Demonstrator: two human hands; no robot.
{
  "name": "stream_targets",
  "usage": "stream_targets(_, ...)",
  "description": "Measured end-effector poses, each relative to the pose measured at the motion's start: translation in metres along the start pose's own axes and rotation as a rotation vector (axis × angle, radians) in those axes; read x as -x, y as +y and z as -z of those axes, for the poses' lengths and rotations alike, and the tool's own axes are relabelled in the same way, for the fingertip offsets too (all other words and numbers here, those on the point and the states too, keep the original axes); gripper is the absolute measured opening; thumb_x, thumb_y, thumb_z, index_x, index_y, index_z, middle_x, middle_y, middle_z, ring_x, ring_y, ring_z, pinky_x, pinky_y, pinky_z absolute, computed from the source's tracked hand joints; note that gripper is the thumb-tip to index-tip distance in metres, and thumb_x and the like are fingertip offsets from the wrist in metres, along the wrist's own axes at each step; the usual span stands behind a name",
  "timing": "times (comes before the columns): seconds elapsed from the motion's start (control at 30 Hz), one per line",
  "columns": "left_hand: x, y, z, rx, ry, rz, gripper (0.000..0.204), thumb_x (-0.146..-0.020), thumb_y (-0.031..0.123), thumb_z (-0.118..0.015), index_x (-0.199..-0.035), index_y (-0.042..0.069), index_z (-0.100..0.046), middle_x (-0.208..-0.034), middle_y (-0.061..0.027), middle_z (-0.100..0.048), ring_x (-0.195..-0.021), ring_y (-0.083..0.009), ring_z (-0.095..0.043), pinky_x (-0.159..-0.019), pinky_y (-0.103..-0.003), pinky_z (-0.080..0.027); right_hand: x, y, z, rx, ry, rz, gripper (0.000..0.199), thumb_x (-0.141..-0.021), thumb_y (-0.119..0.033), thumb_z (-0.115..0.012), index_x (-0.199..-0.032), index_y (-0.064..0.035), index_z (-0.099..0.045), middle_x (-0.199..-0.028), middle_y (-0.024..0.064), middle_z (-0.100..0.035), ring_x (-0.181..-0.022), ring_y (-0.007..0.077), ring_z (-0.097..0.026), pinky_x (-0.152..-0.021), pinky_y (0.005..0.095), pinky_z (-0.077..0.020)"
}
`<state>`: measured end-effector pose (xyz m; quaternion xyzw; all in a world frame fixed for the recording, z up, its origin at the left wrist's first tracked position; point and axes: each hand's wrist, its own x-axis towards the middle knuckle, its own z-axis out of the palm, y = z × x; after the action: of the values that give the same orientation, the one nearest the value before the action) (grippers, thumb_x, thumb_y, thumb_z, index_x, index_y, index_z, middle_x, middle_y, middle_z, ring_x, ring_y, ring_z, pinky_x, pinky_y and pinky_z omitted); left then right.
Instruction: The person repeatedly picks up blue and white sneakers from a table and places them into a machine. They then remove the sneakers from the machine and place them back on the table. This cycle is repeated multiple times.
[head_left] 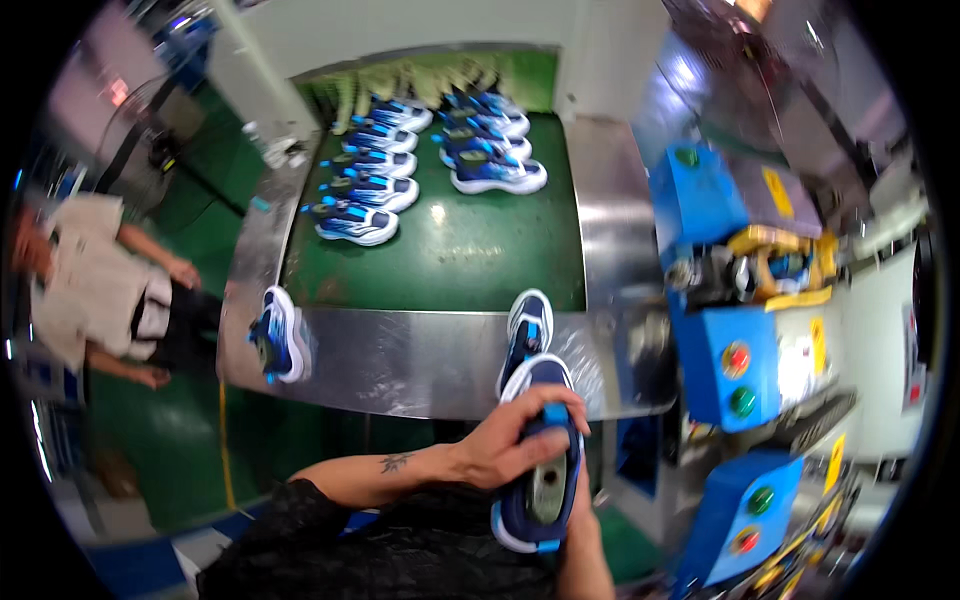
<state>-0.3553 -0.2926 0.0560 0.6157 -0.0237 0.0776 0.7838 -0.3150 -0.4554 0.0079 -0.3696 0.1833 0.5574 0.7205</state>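
A navy-blue sneaker [515,515] with a white sole and bright blue tabs is held in front of me, toe pointing away. My left hand [510,442] lies over its top, fingers curled across the tongue area. Against the shoe's right side is my right hand [579,490], mostly hidden behind it. A grey-green form [547,490] with a dark round hole fills the shoe's opening. Just beyond, a matching sneaker [530,322] rests on the metal ledge [420,365], partly covered by the held one. Another sneaker [288,335] lies on its side at the ledge's left end.
Two rows of like sneakers [362,222] stand on a green conveyor belt [450,265], near a fringed opening [450,75]. Blue control boxes [725,365] with red and green buttons line the right. A person [100,280] stands at the left, near a fan [160,150].
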Motion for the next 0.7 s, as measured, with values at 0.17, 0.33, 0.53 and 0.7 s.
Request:
stream_targets(0.17, 0.034, -0.011, 0.089, 0.282, 0.531, 0.194, 0.027, -0.102, 0.025, -0.045, -0.116, 0.003, -0.048, -0.104, -0.0106, -0.060, -0.093, -0.0176, -0.060, -0.084, -0.032, -0.051, -0.083, 0.035, 0.016, 0.679, 0.562, 0.468, 0.085, -0.083, -0.031, -0.075, -0.143, 0.0078, -0.029, -0.141, 0.0255, -0.040, -0.119, 0.0252, -0.051, -0.100, 0.0346, -0.0417)
stream_targets(0.33, 0.049, -0.004, 0.152, 0.218, 0.551, 0.299, 0.027, -0.102, 0.026, -0.044, -0.111, 0.002, -0.049, -0.101, -0.0127, -0.060, -0.089, -0.0200, -0.060, -0.078, -0.034, -0.052, -0.194, 0.037, 0.027, 1.179, 0.819, 0.803, 0.059, -0.074, -0.021, -0.078, -0.122, 0.0023, -0.052, -0.093, 0.0217, -0.070, -0.087, 0.0338, -0.070, -0.077, 0.0391, -0.0540)
stream_targets(0.53, 0.013, 0.010, 0.191, 0.067, 0.288, 0.295, 0.032, -0.102, 0.030, -0.042, -0.109, 0.001, -0.054, -0.098, -0.0098, -0.060, -0.093, -0.0177, -0.055, -0.091, -0.034, -0.044, -0.109, 0.015, -0.010, 0.556, 0.723, 0.416, 0.053, -0.074, -0.018, -0.078, -0.119, 0.0014, -0.058, -0.096, 0.0077, -0.069, -0.084, 0.0172, -0.064, -0.078, 0.0319, -0.0517)
stream_targets(0.7, -0.013, 0.002, 0.132, 0.075, -0.190, 0.236, 0.041, -0.101, 0.041, -0.041, -0.111, 0.001, -0.049, -0.089, -0.0071, -0.055, -0.090, -0.0163, -0.051, -0.105, -0.040, -0.030, 0.059, 0.112, -0.073, 0.114, 0.878, 0.917, 0.056, -0.074, -0.018, -0.084, -0.118, -0.0044, -0.054, -0.097, 0.0028, -0.063, -0.087, 0.0085, -0.057, -0.078, 0.0270, -0.0502)
